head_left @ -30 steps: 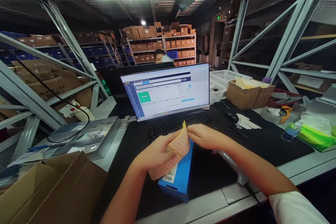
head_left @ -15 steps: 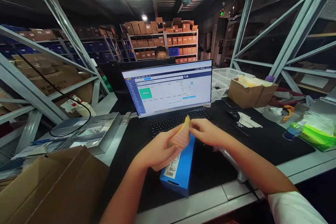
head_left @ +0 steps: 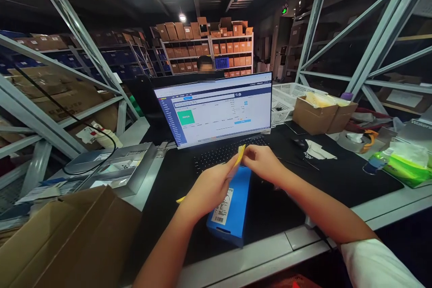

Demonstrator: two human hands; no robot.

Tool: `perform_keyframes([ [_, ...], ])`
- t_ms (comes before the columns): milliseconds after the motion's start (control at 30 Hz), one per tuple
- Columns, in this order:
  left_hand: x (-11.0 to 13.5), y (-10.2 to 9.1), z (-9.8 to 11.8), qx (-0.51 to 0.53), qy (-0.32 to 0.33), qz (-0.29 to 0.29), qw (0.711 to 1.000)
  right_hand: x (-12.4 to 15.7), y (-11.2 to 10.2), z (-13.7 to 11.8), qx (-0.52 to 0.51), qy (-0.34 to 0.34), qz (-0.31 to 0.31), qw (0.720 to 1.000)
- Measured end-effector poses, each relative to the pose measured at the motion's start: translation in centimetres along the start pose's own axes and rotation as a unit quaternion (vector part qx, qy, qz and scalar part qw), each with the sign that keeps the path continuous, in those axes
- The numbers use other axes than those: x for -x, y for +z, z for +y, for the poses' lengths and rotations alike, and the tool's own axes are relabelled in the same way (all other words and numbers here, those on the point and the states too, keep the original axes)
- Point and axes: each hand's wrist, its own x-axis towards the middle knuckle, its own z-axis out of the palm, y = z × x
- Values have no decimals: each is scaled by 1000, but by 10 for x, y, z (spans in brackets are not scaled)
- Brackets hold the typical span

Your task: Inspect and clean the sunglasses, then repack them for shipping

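My left hand point(head_left: 209, 189) is closed around a thin yellow sheet point(head_left: 240, 155), held on edge above the desk. Most of the sheet is hidden behind that hand; one yellow corner sticks out near the wrist. At the sheet's upper end, the bent fingers of my right hand point(head_left: 261, 162) pinch its edge. Below both hands a long blue box point(head_left: 229, 220) with a white barcode label lies on the black desk mat, partly covered by my left hand.
Behind the hands stand a keyboard point(head_left: 216, 158) and a lit monitor point(head_left: 216, 108). An open cardboard box point(head_left: 77, 238) is at near left, beside a grey tray point(head_left: 135, 175). To the right are a mouse point(head_left: 299, 143), a tape dispenser point(head_left: 357, 141) and a tissue pack point(head_left: 410, 166).
My left hand has turned, so the sheet's pale dotted side is mostly out of sight and its yellow edge shows. My right hand has moved slightly up, still at the sheet's upper end.
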Motion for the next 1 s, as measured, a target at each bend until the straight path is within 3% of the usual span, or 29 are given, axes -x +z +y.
perform_keyframes([
  [233,-5,3,-6,54,-5,-7,998,-2,9,12,-8,5,25,1000],
  [433,-6,-9,-30,94,-30,23,995,2,5,25,-62,21,35,997],
  [500,-6,-14,-41,82,-48,55,994,10,3,26,-28,11,3,1000],
  [567,-6,-19,-51,59,-76,90,991,21,5,25,36,-35,-67,996],
  [633,-5,-22,-60,41,-91,115,988,34,11,21,128,-118,-153,973],
  [800,-6,-21,-66,36,-83,120,989,55,36,5,304,-331,-273,851],
  [900,-7,-19,-64,41,-77,108,990,58,43,-9,346,-386,-309,797],
  [1000,-8,-16,-63,46,-74,93,992,65,44,-21,388,-401,-317,767],
])
